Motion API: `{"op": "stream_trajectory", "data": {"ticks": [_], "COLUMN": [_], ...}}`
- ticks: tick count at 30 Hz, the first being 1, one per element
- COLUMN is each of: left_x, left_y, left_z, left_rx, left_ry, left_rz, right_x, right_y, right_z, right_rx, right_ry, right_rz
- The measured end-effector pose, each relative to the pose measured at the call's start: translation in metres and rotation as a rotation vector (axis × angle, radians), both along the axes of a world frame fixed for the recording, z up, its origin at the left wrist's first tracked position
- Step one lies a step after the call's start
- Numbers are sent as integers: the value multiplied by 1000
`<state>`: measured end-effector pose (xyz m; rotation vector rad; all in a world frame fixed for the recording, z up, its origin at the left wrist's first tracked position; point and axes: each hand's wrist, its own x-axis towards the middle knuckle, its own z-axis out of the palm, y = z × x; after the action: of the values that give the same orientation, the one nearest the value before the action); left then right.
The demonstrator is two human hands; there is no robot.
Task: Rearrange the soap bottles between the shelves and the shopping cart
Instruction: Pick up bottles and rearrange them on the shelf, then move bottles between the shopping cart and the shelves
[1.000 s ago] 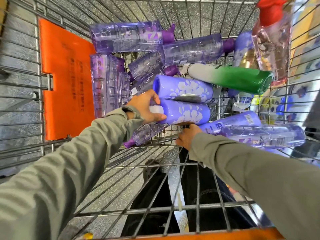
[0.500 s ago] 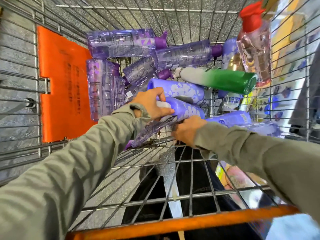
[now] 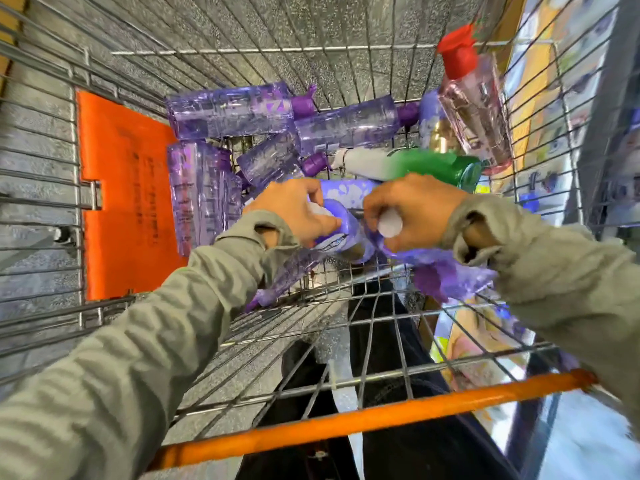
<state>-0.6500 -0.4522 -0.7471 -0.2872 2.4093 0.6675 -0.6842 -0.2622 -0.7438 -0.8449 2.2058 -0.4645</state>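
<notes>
Lavender plastic sat at the middle of the frame. My left grip [image 3: 298, 213] was curled round a floral lavender bottle [image 3: 341, 220] near its white top. My right grip [image 3: 412, 209] was closed tight on a white-capped bottle [image 3: 389, 225] whose body was too blurred for me to read. The two grips were just beside each other, low inside the shopping cart [image 3: 277, 51].

A second floral bottle [image 3: 346, 187] lay directly behind the knuckles. Above it a green-and-white bottle [image 3: 415, 164] lay on its side. Clear purple bottles [image 3: 228, 112] were heaped toward the upper centre and left, and one more [image 3: 287, 271] slanted under my left wrist. At the upper right a pink bottle with a red cap [image 3: 474, 112] leaned against the wire wall.

An orange flap [image 3: 121, 188] lay at the left of the frame, and the orange handle [image 3: 346, 424] ran across the bottom.
</notes>
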Motion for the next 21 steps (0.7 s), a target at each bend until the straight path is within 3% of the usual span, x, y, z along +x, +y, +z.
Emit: {"op": "stream_trajectory", "data": {"ticks": [8, 15, 18, 21], "left_x": [-2, 21, 26, 32], "left_y": [3, 5, 8, 12], "left_z": [19, -6, -13, -17], "left_rx": [-143, -80, -61, -26], "left_ry": [-45, -134, -103, -112], "left_rz": [-53, -110, -62, -79], "right_x": [0, 13, 23, 23], "right_y": [4, 6, 3, 3], "right_z": [-8, -15, -13, -9], "right_rx": [-329, -93, 111, 129], "right_ry": [10, -1, 117, 222], "right_rz": [-297, -210, -49, -15]}}
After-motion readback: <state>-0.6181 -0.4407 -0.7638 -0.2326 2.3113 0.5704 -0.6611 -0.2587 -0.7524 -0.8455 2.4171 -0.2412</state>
